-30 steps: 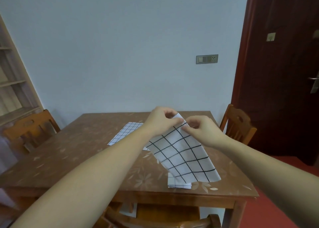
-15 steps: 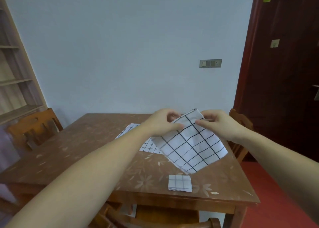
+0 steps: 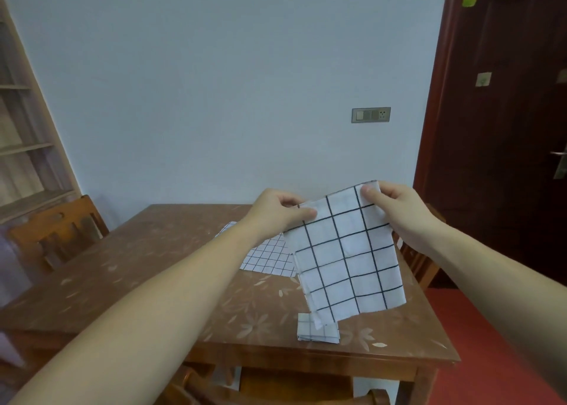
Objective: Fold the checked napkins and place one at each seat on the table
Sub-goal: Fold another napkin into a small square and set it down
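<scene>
the left hand (image 3: 277,210) pinches the upper left corner of the napkin (image 3: 346,251), thumb on the near face and fingers curled behind. the right hand (image 3: 395,208) pinches the upper right corner the same way. both hold cloth and nothing else. the hands are set as far apart as the cloth is wide, so the top edge is stretched between them. the rest hangs free in the air over the near right part of the table (image 3: 138,266), apparently not touching it. i judge this hold lets the cloth's own weight straighten it, squaring the edges for the next fold. a second layer seems to peek out at the lower left corner, so it may be doubled once already; i cannot be sure.

the top edge slopes, its right end higher than its left. the long axis runs down from that edge, leaning a little to the right at the bottom, with the checked face toward the camera.

just below the hanging corner a folded napkin (image 3: 319,332) lies close to the table's near edge, a small square, likely already set at the near seat. farther off, past the left hand, a flat napkin (image 3: 270,256) lies spread near the middle of the table, probably waiting its turn. a left chair (image 3: 58,229), a right chair (image 3: 420,260) and a near chair (image 3: 276,389) stand at the table's sides.
</scene>
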The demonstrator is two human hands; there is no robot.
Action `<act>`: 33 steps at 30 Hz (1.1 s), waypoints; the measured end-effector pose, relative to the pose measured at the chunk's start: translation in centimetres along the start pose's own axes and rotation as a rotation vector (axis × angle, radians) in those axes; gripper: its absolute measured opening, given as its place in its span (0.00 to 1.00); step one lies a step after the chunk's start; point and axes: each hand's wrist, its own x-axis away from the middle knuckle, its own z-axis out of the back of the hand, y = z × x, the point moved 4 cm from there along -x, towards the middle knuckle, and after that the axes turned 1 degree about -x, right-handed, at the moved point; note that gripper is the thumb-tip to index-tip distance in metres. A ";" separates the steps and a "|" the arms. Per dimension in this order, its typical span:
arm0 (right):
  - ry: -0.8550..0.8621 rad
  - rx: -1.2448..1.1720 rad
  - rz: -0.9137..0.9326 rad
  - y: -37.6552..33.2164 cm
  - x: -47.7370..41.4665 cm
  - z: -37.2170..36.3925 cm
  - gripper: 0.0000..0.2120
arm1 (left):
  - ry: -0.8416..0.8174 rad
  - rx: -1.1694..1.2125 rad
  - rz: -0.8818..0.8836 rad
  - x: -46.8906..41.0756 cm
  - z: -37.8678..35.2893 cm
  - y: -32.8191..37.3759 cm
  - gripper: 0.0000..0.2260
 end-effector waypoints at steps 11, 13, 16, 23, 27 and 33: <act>-0.115 0.209 -0.049 -0.5 0.2 -0.5 0.09 | 0.097 0.333 0.077 -0.1 -0.8 -0.2 0.08; -0.130 0.339 0.034 -1.3 0.3 -1.3 0.08 | 0.065 0.326 0.078 -0.1 -1.4 0.0 0.06; -0.154 0.500 0.093 -1.7 0.3 -2.3 0.08 | 0.022 0.304 0.073 -0.2 -1.9 0.0 0.06; -0.159 0.503 0.055 -1.1 0.1 -2.3 0.10 | -0.009 0.254 0.048 -0.2 -2.2 0.2 0.07; -0.161 0.453 0.103 -1.6 0.3 -2.5 0.08 | -0.010 0.247 0.020 -0.2 -2.3 0.4 0.07; -0.160 0.424 0.111 -1.7 0.1 -2.3 0.08 | -0.038 0.230 -0.016 -0.4 -2.4 0.3 0.06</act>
